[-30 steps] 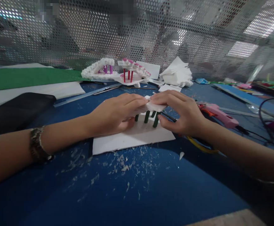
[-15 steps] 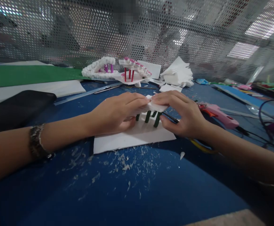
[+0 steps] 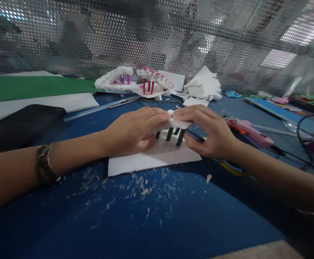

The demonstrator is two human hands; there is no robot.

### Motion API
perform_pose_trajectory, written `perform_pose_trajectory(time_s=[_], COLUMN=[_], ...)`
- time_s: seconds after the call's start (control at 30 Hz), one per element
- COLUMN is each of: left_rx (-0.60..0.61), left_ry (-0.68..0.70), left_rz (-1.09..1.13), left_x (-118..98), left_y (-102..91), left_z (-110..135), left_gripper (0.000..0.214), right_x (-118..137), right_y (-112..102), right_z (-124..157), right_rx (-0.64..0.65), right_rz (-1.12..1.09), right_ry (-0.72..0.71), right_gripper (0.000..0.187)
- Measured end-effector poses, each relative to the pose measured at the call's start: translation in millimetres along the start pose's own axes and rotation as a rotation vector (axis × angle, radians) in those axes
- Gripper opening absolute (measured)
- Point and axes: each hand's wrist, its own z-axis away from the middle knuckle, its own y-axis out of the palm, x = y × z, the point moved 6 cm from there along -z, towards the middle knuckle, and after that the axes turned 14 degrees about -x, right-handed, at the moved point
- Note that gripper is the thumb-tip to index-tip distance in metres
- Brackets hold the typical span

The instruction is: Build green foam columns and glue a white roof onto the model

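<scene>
White base smooth, matt; perforated screen metallic.

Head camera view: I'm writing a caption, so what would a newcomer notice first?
The left hand and right hand touch a white piece above green posts at the centre. Behind stands a model with red posts; a pink glue gun lies at the right.

The white board lies flat, with its long near edge in plain sight. Four dark green posts show on the right half of the board — short, thin and standing up. Above that same half of the board, over the posts, is a small white top piece — partly covered, so its whole shape is hidden.
</scene>
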Motion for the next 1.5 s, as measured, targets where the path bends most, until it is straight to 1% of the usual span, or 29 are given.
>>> perform_pose_trajectory(time_s=[0.57, 1.23, 1.5], left_rx=[-0.012, 0.022, 0.028], left_ry=[0.011, -0.015, -0.002], left_rz=[0.006, 0.006, 0.009], left_x=[-1.9, -0.2, -0.5], left_y=[-1.9, 1.8, 1.0], left_z=[-0.6, -0.2, 0.1], left_gripper=[0.042, 0.049, 0.045], right_x=[2.8, 1.0, 0.6], right_y=[0.0, 1.2, 1.9], right_z=[-0.2, 0.1, 0.0], right_rx=[-0.012, -0.032, -0.030], right_rz=[-0.007, -0.010, -0.012], right_ry=[-0.004, 0.016, 0.021], right_gripper=[0.027, 0.030, 0.028])
